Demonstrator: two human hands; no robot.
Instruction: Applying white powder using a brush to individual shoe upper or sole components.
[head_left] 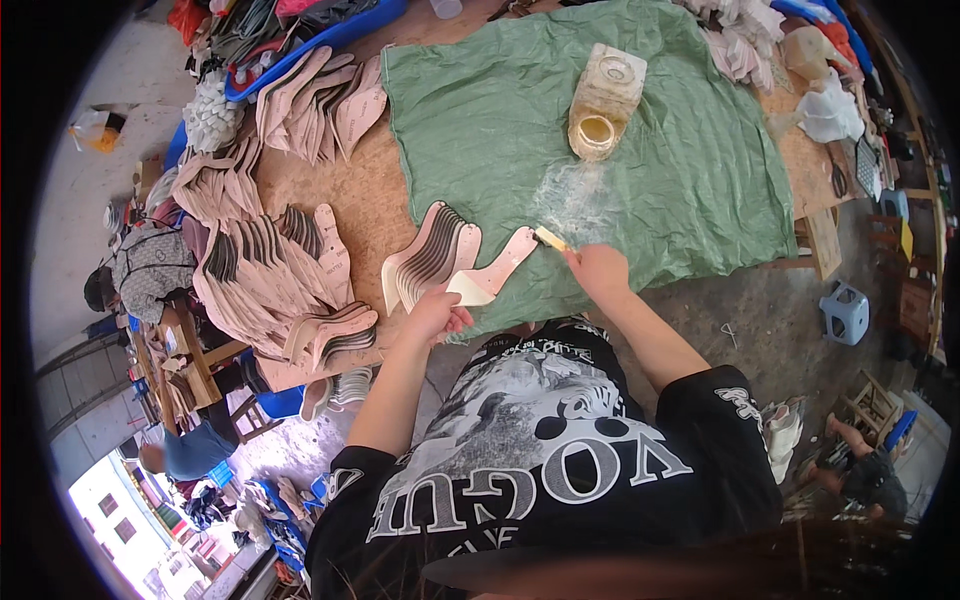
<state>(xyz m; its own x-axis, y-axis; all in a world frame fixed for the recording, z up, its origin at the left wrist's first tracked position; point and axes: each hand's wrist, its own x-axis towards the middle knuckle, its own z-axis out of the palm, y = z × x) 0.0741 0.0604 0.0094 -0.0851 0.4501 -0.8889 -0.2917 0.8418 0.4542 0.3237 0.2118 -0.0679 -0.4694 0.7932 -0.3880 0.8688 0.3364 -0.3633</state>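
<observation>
My left hand (437,313) is closed on the wide, cream-coloured end of a pinkish shoe insole (504,262). Its narrower end points up and to the right, over the edge of a green sheet (690,190). Between the fingers of my right hand (600,273) is a small brush (551,239) with a pale yellow body. The brush's dark tip is at the insole's far end; whether they touch is hard to tell. Left of this insole, a fanned stack of similar insoles (432,248) lies beside my left hand.
A cut-open, glue-stained plastic jug (606,95) lies on the sheet, near a whitish smear (577,200). Heaps of insoles (265,270) cover the table's left side. Scissors (838,180) lie at the right edge. A blue stool (844,312) stands beyond; other people (198,455) are nearby.
</observation>
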